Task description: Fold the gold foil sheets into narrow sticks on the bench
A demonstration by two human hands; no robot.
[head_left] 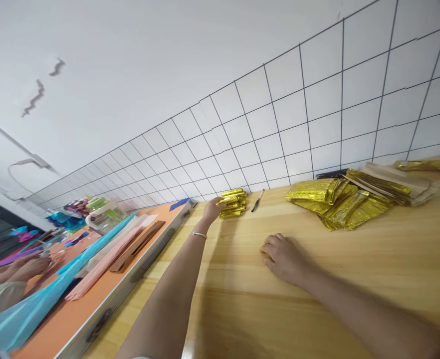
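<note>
Gold stack (234,202): a small pile of shiny folded pieces; it lies on the wood counter (250,319), at about 3 o'clock from the left hand (213,208).
Left hand: the arm is stretched far, and the fingers touch the near side of the stack; whether they grip it or only press, I cannot tell.
Right hand (284,259): rests on the counter at about 4 o'clock from the stack, fingers curled; I cannot tell if something is under them.
Gold heap (335,202): bigger and looser, at about 2 o'clock from the right hand, beige sheets (418,187) beside it.
Pen (258,201): just beside the stack, at 3 o'clock.
Orange counter (63,324): at 8 o'clock from the stack; another person's hands (33,267) are there.
Step at the stack: seems to be handling the pile, either setting down or picking up.
Next move: would call for a light touch, because these thin pieces may slide.
</note>
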